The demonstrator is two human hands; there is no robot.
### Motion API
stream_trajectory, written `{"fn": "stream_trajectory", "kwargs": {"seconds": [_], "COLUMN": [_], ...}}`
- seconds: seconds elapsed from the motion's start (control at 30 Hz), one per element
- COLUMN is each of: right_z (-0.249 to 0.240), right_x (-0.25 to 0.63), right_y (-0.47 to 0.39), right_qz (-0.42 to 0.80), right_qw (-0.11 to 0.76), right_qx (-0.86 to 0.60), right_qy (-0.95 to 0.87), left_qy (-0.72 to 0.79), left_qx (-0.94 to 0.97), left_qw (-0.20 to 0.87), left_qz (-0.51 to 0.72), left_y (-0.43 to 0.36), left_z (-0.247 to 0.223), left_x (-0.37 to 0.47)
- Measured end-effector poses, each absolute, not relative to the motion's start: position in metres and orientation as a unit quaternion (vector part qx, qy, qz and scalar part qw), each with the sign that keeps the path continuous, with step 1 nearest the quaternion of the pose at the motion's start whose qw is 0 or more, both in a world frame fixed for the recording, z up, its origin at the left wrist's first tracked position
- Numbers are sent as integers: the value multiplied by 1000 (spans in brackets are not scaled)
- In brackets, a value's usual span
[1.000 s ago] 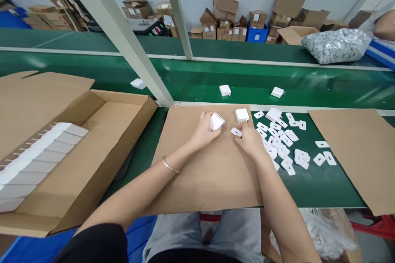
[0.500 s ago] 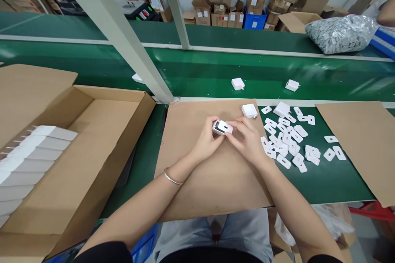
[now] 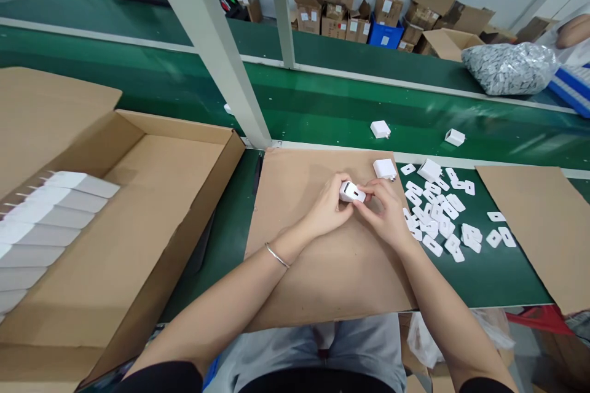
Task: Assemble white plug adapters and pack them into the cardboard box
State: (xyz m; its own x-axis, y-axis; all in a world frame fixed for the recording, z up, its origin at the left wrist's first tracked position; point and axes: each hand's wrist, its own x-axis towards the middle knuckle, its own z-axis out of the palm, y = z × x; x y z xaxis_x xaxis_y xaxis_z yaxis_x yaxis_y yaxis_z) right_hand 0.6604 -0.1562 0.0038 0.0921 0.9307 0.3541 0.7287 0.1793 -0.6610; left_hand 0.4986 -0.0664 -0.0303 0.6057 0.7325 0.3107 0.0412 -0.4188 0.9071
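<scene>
Overall, green surface (image 3: 502,276): spans the front of the work area; a green strip (image 3: 313,104) runs behind its white rail, with white blocks lying on it.
Open carton (image 3: 157,209): stands at left; a row of white blocks (image 3: 69,199) lines its left part, prongs pointing left.
Central cardboard sheet (image 3: 322,285): lies flat on the surface, directly below the hands.
Right cardboard sheet (image 3: 539,227): lies at the right end, apart from the hands.
Left hand (image 3: 329,206): curled around the left side of the held block, gripping its body between thumb and fingers.
Right hand (image 3: 385,212): thumb and fingertips pinch the right end of the same block; palm free.
Held block (image 3: 346,192): white, held above the central sheet, between the hands and touching both; neither hand is nearer.
Block orientation: slotted face points up and toward the wearer; the long axis of this face runs left to right, right end slightly nearer the wearer. Body depth is hidden by the left hand.
Loose block (image 3: 384,169): rests at the far right corner of the central sheet, just beyond the right hand.
Slotted plates (image 3: 432,245): scattered on the surface, right of the right hand, some overlapping.
Dark slot (image 3: 357,194): sits toward the right of the held face; plate seating cannot be told.
</scene>
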Motion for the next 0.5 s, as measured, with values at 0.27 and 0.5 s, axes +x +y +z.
{"fn": "stream_trajectory", "kwargs": {"seconds": [0.27,0.5], "right_z": [8,19], "right_x": [652,677], "right_y": [-162,-129], "right_qz": [111,74], "right_qw": [341,348], "right_qx": [-645,-722], "right_qy": [-675,-593], "left_qy": [275,372], "left_qx": [749,652], "left_qw": [487,510], "left_qz": [356,420], "left_y": [-65,-59], "left_z": [-29,-37], "left_x": [501,509]}}
